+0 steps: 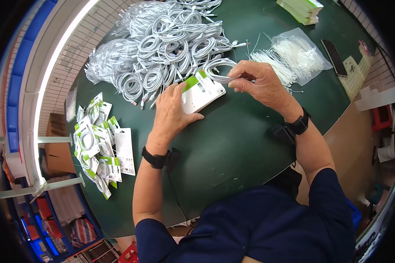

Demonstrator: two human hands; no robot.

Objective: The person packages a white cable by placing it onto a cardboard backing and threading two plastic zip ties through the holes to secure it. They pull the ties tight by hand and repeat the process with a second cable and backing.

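Note:
My left hand (169, 110) steadies a small stack of white and green packaging cards (199, 99) on the table, fingers along its left side and thumb at the near edge. Between the thumb and fingers of my right hand (264, 83) is a coiled light-grey cable (216, 78), held just above the far end of the cards. The coil partly covers the top card. A large heap of similar coiled cables (171, 44) lies just beyond both hands.
Carded cables (92, 147) are piled at the left. Right of the heap lie white zip ties (300, 55) on a clear bag, with a phone (334, 57) farther right. A stack of cards (300, 9) stands at the back on the dark green table (232, 144).

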